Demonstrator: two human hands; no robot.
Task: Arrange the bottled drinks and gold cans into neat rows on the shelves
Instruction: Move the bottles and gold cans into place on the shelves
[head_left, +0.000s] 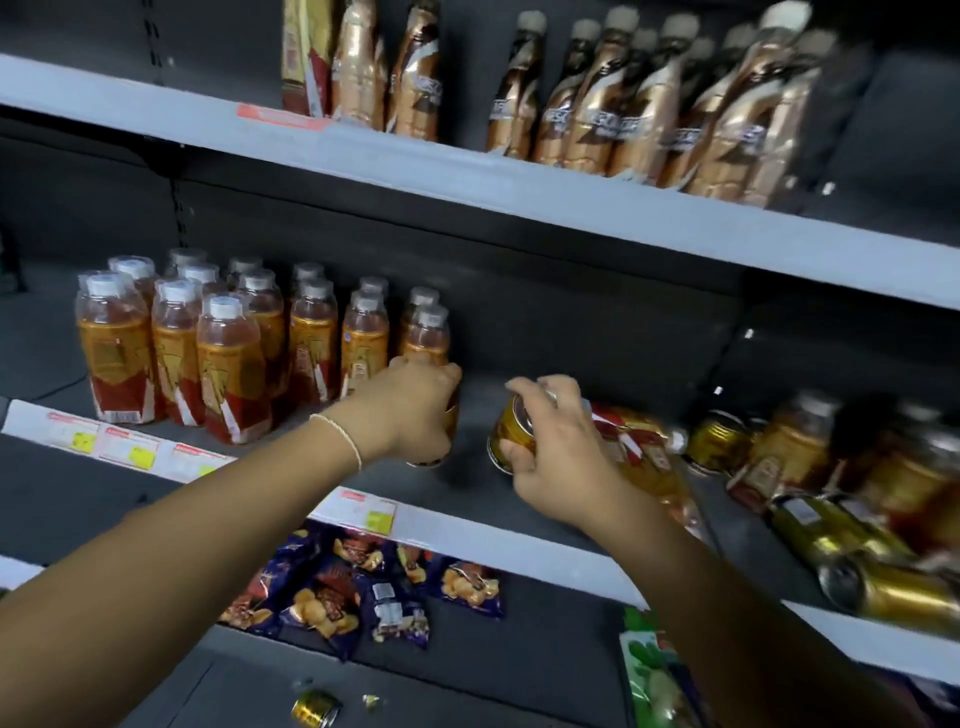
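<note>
On the middle shelf (519, 499), several orange-and-red labelled bottled drinks (228, 374) stand upright in rows at the left. My left hand (415, 410) grips the rightmost bottle (426, 338) of that group low on its body. My right hand (556, 447) grips a gold can (511, 431), tilted on its side just above the shelf. To the right, more bottles (639, 447) lie toppled among fallen gold cans (852, 551). Brown and gold bottles (649, 114) stand on the top shelf (467, 171).
The lower shelf holds blue snack packets (363, 587) and a green packet (654, 670). One gold can (314, 709) lies down there near the front. Price tags (130, 447) line the middle shelf's edge. Bare shelf surface lies between my two hands.
</note>
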